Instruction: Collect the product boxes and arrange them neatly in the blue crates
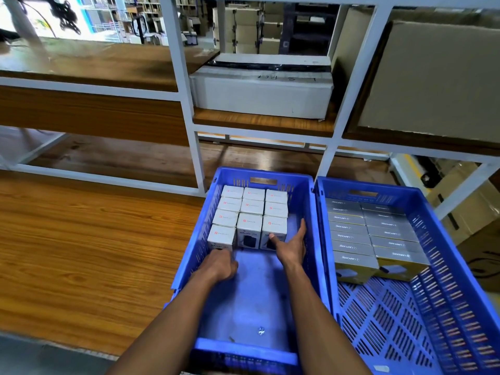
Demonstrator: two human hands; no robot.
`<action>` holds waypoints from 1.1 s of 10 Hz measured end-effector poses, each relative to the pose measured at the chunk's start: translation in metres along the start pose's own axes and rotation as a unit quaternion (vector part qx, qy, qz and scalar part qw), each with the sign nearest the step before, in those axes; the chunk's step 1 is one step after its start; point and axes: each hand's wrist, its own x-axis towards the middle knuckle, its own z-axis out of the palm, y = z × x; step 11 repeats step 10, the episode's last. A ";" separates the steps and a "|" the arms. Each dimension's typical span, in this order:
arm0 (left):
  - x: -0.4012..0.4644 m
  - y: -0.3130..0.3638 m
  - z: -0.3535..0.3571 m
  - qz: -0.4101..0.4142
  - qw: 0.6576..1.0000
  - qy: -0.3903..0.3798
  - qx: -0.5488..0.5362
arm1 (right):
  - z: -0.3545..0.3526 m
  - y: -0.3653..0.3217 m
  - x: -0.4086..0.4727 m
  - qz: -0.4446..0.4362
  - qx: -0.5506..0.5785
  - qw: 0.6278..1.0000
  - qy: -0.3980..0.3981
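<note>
White boxes [250, 212] stand upright in three rows at the far end of the left crate [251, 345], logos up, rows running away from the person. Grey boxes [370, 231] fill the right crate [460, 266]. Both crates sit on a wooden surface [81, 253] before white shelving [189, 123]. The left hand [220, 263] curls at the nearest box; the right hand [290, 246], fingers straight, presses the right row.

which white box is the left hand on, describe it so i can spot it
Look in the left blue crate, where white boxes stand in three columns. It is the nearest white box in the left column, touched by the left hand; it alone forms a fourth row.
</note>
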 end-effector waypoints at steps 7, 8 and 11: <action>0.004 0.001 -0.007 -0.001 1.000 -0.026 -0.013 | -0.006 -0.010 -0.001 0.032 -0.015 0.999 0.004; 0.001 0.004 -0.006 -0.006 0.999 -0.045 -0.016 | -0.007 -0.015 -0.003 0.054 -0.023 0.998 0.007; -0.012 0.018 -0.009 0.013 0.999 -0.034 -0.008 | -0.015 -0.032 -0.012 0.107 -0.070 0.991 -0.031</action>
